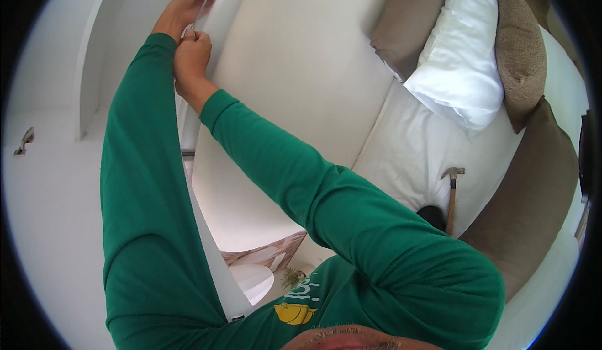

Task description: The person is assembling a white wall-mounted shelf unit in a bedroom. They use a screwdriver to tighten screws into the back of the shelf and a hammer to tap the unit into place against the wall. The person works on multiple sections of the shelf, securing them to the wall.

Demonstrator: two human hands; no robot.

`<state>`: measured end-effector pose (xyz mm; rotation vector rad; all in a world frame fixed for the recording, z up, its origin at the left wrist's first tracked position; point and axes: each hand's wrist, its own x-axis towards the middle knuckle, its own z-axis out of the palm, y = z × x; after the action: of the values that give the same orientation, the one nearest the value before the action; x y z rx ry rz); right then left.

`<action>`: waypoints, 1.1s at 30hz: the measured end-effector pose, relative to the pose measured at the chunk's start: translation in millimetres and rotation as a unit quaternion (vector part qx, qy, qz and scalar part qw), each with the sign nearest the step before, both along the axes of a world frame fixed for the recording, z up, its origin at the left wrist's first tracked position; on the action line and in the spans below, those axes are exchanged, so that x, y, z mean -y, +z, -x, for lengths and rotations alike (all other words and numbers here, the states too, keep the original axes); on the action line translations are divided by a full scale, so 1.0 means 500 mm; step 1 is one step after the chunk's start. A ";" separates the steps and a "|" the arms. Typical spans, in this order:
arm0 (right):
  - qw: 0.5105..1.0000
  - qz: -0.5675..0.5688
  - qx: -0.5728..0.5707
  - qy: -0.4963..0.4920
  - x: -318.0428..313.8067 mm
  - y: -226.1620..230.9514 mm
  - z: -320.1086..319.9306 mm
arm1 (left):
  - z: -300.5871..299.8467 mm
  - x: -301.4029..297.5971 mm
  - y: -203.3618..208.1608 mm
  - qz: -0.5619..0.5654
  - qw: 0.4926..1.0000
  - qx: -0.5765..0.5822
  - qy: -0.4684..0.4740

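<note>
Both my arms, in green sleeves, reach up to a white cabinet (91,55) at the upper left. My right hand (193,58) is closed around the lower end of a screwdriver (203,8), whose thin metal shaft points up and away. Its handle is mostly hidden in my fist. Just beyond, my left hand (185,6) is bent with its fingers closed near the far tip of the shaft, against the cabinet's white edge. Something small and dark shows at those fingertips, too small to make out.
A metal hinge (24,142) sits on the white panel at the left. Right of my arms lies a bed (301,55) with a white cover. On it are a claw hammer (452,199), a white pillow (461,68) and several brown pillows (533,206). A small plant (292,278) shows below.
</note>
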<state>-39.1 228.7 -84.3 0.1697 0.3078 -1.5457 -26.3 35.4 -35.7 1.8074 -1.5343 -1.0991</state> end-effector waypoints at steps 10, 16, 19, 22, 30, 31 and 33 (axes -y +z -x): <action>0.963 0.137 0.229 -0.031 0.017 -0.002 -0.020 | -0.029 0.040 0.014 -0.014 0.997 0.081 -0.008; 0.933 0.168 0.317 0.023 0.006 -0.003 -0.002 | -0.036 0.056 0.020 -0.029 0.994 0.100 -0.019; 0.972 0.123 0.201 0.016 -0.004 -0.005 0.004 | -0.034 0.051 0.020 -0.023 0.995 0.095 -0.002; 0.988 0.078 0.127 0.029 -0.004 -0.002 0.004 | -0.028 0.043 0.020 -0.024 0.999 0.048 -0.001; 0.942 0.149 0.299 0.035 0.018 -0.015 -0.006 | -0.023 0.039 0.024 -0.010 0.998 0.047 -0.030; 0.917 0.177 0.352 0.058 0.019 -0.024 -0.005 | -0.024 0.039 0.022 -0.008 0.999 0.041 -0.033; 0.901 0.178 0.383 0.098 0.016 -0.035 -0.001 | -0.021 0.037 0.020 -0.015 0.999 0.034 -0.021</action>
<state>-38.7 220.5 -101.8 0.4258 -0.5669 -1.1986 -16.0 17.0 -25.7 1.8566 -1.6101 -1.0964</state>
